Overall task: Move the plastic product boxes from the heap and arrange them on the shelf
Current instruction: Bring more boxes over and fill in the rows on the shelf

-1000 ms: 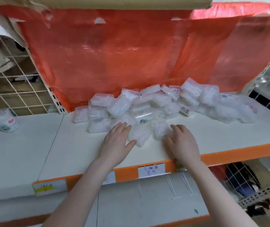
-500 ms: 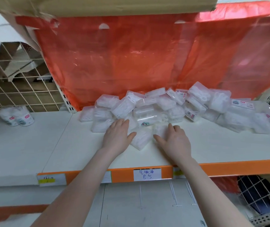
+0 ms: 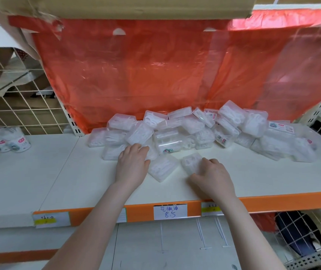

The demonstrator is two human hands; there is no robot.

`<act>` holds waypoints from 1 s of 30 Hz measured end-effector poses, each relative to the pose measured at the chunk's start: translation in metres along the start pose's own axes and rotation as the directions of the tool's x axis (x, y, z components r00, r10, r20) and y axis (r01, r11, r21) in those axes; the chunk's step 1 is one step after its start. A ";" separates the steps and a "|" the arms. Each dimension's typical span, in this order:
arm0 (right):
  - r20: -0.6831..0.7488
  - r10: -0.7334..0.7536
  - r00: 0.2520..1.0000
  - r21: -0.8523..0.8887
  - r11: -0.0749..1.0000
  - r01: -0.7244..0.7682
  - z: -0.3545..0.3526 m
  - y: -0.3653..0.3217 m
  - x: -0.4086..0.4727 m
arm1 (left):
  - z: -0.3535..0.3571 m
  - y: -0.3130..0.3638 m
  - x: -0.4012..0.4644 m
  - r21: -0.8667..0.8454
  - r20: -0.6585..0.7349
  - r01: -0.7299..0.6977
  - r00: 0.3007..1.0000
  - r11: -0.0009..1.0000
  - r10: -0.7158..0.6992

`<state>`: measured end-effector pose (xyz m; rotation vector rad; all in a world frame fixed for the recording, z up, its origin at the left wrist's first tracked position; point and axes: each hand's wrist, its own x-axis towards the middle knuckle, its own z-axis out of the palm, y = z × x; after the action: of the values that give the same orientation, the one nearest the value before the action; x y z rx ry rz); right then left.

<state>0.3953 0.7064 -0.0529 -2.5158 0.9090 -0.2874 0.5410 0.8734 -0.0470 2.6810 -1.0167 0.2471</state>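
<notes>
Behind, the heap [image 3: 194, 131] crowds both hands: left hand [image 3: 131, 164] flat, right hand [image 3: 212, 176] gripping a box [image 3: 191, 163].

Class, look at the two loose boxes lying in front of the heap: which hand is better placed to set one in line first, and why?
Right. The right hand already grips the small box, apart from the heap. The left hand only rests at the heap's edge.

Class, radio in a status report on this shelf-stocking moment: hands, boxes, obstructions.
Left hand at the heap's front edge, fingers on boxes. Right hand gripping one loose box. Another loose box between the hands. Shelf front unobstructed.
</notes>
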 end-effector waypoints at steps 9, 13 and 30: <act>0.016 0.038 0.999 -0.084 0.996 -0.037 0.000 -0.008 0.003 | -0.006 -0.010 -0.004 -0.079 0.007 0.005 1.000 0.997 -0.005; 0.006 0.077 0.997 -0.109 0.991 -0.076 0.002 -0.011 0.006 | -0.006 -0.008 0.002 -0.033 0.020 0.021 1.000 0.999 -0.020; -0.117 -0.039 0.992 -0.002 0.999 0.039 -0.009 -0.004 -0.005 | -0.031 0.003 -0.033 -0.164 0.142 0.315 0.945 0.935 -0.293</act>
<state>0.3909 0.7093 -0.0427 -2.5415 0.9043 -0.4522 0.5127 0.9006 -0.0254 2.6554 -0.6026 -0.0621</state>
